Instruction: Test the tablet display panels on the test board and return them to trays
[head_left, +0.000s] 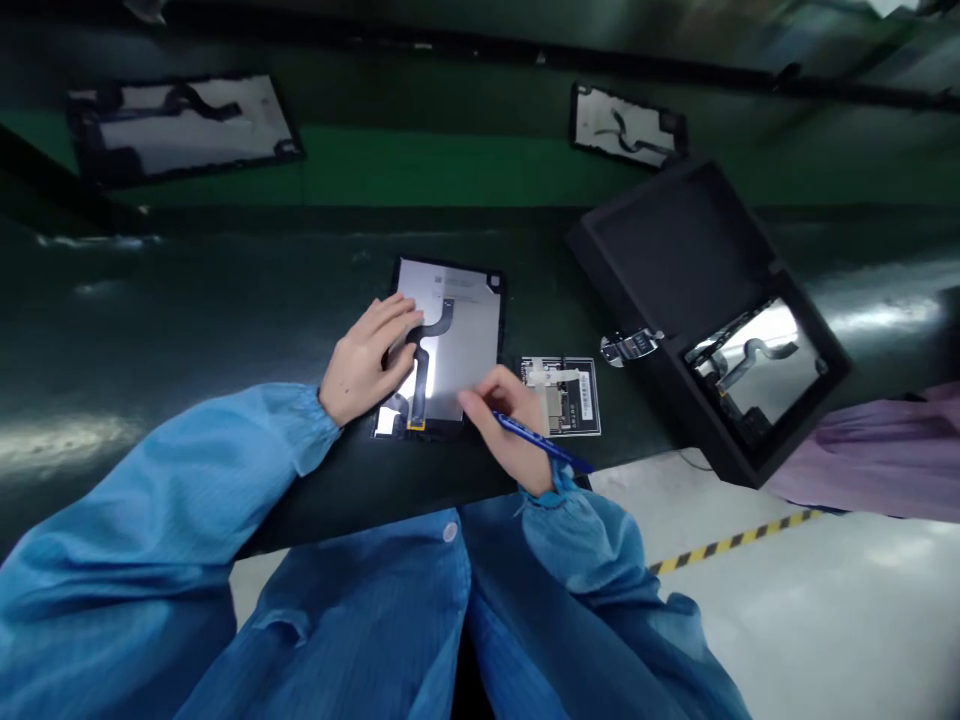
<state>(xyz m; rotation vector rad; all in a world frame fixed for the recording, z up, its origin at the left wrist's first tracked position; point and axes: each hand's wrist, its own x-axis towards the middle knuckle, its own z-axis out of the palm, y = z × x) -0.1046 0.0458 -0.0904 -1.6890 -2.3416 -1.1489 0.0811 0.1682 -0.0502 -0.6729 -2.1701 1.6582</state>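
Note:
A tablet display panel (474, 325) lies on the dark bench in front of me, silvery back upward. A black flex cable (421, 385) with a yellow-edged end runs down its left half. My left hand (369, 358) rests flat on the panel's left edge, fingers apart, near the cable's bend. At the lower right corner, my right hand (514, 425) is closed around a blue pen (544, 442) that slants back past the wrist. Thumb and fingertips are at the panel; the pen's front end is hidden. Just right of this hand lies a small black circuit board (574, 400).
A black foam box (675, 250) stands tilted at the right, with another panel (772, 360) inside. A shiny clip-like piece (630, 346) touches its side. More panels lie behind, at left (202, 125) and right (626, 125). A person's pink sleeve (885, 450) is beyond the box.

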